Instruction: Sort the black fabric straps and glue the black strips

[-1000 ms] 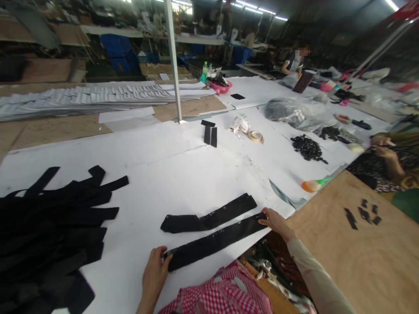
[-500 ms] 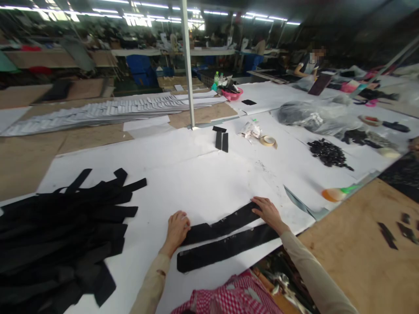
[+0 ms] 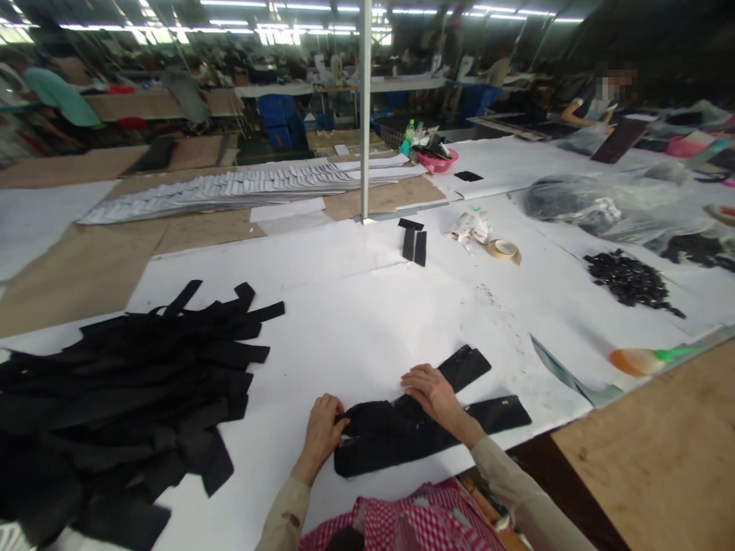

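Two long black fabric strips lie on the white-covered table in front of me. My left hand [image 3: 322, 430] is closed, with thumb and fingers pinching the left end of the upper strip [image 3: 465, 369]. My right hand [image 3: 435, 396] has its fingers bent together on the middle of that same strip, gripping it from above. The upper strip is bent and partly overlaps the lower strip [image 3: 396, 448], which runs beneath my right wrist. Its far right end lies free, pointing away from me. Small pale flecks show on the cloth.
A large heap of black strips [image 3: 143, 398] lies at left. Beyond my hands are short black pieces [image 3: 414, 245], a tape roll [image 3: 503, 249] and crumpled scraps [image 3: 471, 226]. To the right sit a pile of small black parts [image 3: 628, 282] and an orange-and-green bottle [image 3: 637, 361]. A metal post [image 3: 366, 115] stands ahead.
My right hand has moved left from the upper strip's right end to its middle. The upper strip has bunched and now overlaps the lower one. The head view has turned left.
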A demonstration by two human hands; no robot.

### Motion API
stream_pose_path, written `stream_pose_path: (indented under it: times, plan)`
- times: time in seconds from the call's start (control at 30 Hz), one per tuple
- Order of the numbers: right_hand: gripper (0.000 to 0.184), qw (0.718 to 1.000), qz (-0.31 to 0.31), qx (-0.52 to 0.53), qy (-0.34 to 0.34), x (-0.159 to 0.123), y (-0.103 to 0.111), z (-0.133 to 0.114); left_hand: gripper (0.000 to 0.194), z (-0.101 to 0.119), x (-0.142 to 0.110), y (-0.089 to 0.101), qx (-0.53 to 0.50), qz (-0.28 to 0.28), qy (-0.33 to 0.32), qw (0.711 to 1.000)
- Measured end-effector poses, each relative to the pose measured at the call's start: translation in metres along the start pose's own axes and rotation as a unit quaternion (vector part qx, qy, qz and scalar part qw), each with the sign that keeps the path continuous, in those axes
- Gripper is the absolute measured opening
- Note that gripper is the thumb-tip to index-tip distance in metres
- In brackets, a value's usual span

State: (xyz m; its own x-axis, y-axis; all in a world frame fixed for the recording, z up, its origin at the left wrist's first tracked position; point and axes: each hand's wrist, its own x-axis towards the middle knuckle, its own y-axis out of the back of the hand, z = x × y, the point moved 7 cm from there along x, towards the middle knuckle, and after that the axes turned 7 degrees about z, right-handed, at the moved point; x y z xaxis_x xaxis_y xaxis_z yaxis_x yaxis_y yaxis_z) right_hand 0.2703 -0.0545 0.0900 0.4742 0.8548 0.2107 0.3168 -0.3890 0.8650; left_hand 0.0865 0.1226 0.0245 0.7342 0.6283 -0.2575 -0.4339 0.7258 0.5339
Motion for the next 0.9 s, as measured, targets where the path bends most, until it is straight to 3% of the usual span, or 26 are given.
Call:
stream_pose_path:
  times: [0.1, 0.17, 0.27, 0.4, 0.43, 0.5, 0.63, 0.9]
  plan:
    - [0.028, 0.992, -0.049, 0.101, 0.059, 0.01, -0.02, -0.063, 0.011, 0.011, 0.003, 0.0, -0.095, -0.005, 0.044, 0.994]
    - [0.047, 0.988, -0.056, 0.136, 0.055, 0.013, -0.027, -0.084, 0.021, 0.023, 0.003, -0.001, -0.167, -0.007, 0.069, 0.984]
    - [0.048, 0.981, -0.024, 0.189, 0.026, 0.015, -0.03, -0.089, 0.042, 0.044, -0.001, -0.003, -0.284, 0.002, 0.098, 0.954]
    - [0.044, 0.97, 0.029, 0.24, -0.012, 0.014, -0.03, -0.077, 0.046, 0.062, -0.011, -0.01, -0.512, 0.006, 0.164, 0.843]
    - [0.045, 0.969, 0.033, 0.244, -0.016, 0.013, -0.03, -0.076, 0.044, 0.065, -0.012, -0.012, -0.536, 0.004, 0.169, 0.827]
    - [0.046, 0.969, 0.039, 0.244, -0.019, 0.01, -0.031, -0.075, 0.04, 0.069, -0.013, -0.014, -0.523, 0.005, 0.155, 0.838]
    - [0.046, 0.97, 0.053, 0.237, -0.008, 0.005, -0.033, -0.077, 0.034, 0.074, -0.011, -0.016, -0.437, 0.024, 0.106, 0.893]
    - [0.05, 0.965, 0.06, 0.254, -0.017, 0.01, -0.038, -0.078, 0.018, 0.09, -0.013, -0.007, -0.377, 0.086, 0.04, 0.921]
